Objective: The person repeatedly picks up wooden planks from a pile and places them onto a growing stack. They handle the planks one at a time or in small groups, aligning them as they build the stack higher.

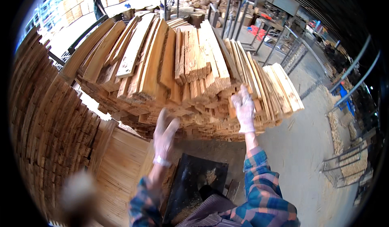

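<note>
A large stack of rough-sawn wooden boards (154, 65) lies in front of me, their cut ends facing my side. My left hand (164, 140), in a pale knitted glove, is held up just short of the stack's near face. Its fingers are parted and hold nothing. Farther right, my right hand (244, 107), gloved likewise, reaches to the board ends with its fingers stretched and apart. Whether its fingertips touch the wood cannot be made out. Both forearms wear plaid sleeves.
A tall wall of stacked boards (52, 121) rises at the left, beside a wooden surface (123, 150). By my feet lies a black mat (198, 174) with sawdust. Metal racks (344, 166) stand at the right; logs (202, 0) are heaped behind. A pale blurred shape (79, 192) fills the lower left.
</note>
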{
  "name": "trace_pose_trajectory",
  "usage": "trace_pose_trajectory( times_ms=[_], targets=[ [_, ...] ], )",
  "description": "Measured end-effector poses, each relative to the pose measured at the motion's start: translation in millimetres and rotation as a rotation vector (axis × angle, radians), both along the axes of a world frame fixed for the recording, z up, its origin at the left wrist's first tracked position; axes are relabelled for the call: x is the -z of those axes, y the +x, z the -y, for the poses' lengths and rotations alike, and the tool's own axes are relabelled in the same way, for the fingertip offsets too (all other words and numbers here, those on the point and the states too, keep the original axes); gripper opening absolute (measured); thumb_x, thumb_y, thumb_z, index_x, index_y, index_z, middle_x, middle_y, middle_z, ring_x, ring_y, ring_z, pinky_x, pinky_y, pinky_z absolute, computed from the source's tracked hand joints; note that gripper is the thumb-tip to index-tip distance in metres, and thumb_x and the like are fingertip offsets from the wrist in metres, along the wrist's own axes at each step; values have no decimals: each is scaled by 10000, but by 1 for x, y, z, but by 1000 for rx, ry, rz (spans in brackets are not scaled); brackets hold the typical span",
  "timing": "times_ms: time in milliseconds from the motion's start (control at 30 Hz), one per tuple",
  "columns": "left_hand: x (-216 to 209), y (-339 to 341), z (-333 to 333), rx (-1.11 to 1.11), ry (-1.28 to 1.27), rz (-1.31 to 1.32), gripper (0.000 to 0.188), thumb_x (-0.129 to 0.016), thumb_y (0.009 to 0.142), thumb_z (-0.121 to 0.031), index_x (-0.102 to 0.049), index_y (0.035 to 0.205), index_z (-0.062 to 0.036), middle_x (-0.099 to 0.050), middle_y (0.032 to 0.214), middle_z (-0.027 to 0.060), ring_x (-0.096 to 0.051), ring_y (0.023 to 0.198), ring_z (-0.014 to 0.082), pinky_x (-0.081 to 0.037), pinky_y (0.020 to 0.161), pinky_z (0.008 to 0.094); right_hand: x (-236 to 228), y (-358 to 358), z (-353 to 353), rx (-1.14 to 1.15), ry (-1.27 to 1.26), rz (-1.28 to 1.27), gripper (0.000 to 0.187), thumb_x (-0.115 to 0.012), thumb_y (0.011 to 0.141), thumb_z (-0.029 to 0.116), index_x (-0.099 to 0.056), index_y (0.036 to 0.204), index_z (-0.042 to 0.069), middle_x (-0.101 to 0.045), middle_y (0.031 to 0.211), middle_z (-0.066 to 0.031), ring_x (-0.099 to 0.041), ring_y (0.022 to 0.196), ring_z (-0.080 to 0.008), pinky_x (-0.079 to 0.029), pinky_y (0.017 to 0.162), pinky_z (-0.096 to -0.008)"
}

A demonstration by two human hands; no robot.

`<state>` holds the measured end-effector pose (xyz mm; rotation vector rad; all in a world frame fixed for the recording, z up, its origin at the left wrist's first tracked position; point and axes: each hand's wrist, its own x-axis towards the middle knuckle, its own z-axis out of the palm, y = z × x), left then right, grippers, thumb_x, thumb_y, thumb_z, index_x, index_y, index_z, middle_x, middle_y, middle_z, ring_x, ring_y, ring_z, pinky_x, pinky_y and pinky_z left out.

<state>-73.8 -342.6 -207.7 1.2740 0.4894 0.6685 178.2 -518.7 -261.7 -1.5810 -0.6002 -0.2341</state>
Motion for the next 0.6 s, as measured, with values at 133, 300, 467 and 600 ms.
trace_pose_trajectory(
  times_ms=[133, 300, 467, 600],
  targets=[
    [-49, 173, 5, 206, -87, -61, 935, -713, 820, -392, -178, 1478, 1, -481, 1342, 243, -491, 1221, 313, -443, 933, 435, -63, 62, -33, -150, -85, 14, 458, -594, 919, 282, -514, 1320, 75, -564, 1302, -136, -620, 1067, -207, -564, 817, -314],
    [-59, 274, -5, 163, 148, -235, 574, -783, 750, -258, -446, 1130, 10, -602, 923, 144, -586, 742, 184, -506, 588, 362, -58, 45, -53, 32, -345, 147, 316, -593, 909, 174, -628, 1211, 85, -651, 1167, -125, -645, 825, -195, -545, 705, -316],
    [-60, 287, 13, 106, 218, -323, 570, -785, 737, -168, -433, 1143, 21, -604, 921, 172, -604, 761, 229, -522, 595, 342, -67, 47, -26, -162, -192, 24, 325, -597, 885, 103, -620, 1198, 17, -635, 1188, -162, -608, 1097, -265, -486, 944, -340],
    [-60, 208, 14, 108, 399, -594, 797, -753, 761, -264, -312, 1349, 44, -654, 966, 240, -664, 757, 245, -552, 612, 334, -51, 4, 10, -420, 182, -527, 314, -604, 900, 119, -615, 1157, -60, -616, 1205, -181, -588, 1130, -249, -479, 967, -314]
  ],
)
